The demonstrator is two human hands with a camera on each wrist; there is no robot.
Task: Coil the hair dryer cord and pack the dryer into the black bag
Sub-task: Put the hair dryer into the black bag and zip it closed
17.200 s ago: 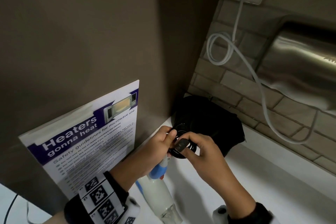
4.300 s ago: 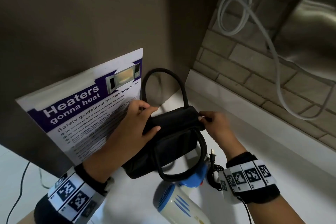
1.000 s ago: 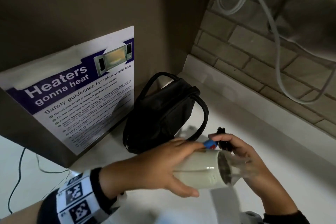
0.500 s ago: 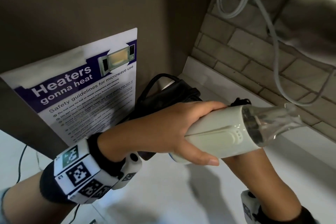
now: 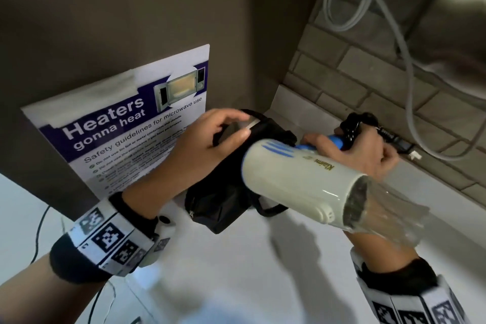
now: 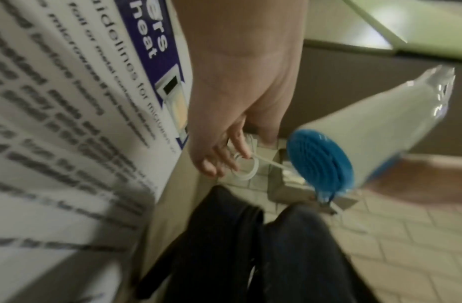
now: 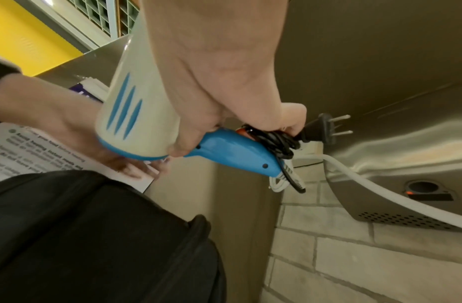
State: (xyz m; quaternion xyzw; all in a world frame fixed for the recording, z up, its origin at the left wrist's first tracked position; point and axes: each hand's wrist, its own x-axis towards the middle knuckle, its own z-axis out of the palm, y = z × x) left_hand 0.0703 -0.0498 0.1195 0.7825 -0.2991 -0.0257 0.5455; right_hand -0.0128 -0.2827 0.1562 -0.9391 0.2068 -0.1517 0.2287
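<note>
My right hand [image 5: 363,150] grips the blue handle [image 7: 232,151] of the cream hair dryer [image 5: 297,181] together with the coiled black cord [image 7: 274,141]. The plug [image 7: 325,128] sticks out past my fingers. The dryer hangs in the air just right of the black bag [image 5: 221,205], its clear nozzle [image 5: 386,213] pointing toward me. My left hand [image 5: 223,129] hovers over the top of the bag near its handles, fingers loosely curved. In the left wrist view those fingers [image 6: 219,160] hold nothing. The bag's opening is hidden behind my left hand and the dryer.
The bag lies on a white counter [image 5: 263,271] in a corner. A microwave safety poster [image 5: 126,134] leans on the brown wall at left. At right, a steel hand dryer [image 5: 452,34] and a looped white cable [image 5: 407,87] hang on the brick wall.
My left hand has let go of the dryer's body and moved back over the bag. My right hand alone now carries the dryer, whose nozzle has swung down toward me.
</note>
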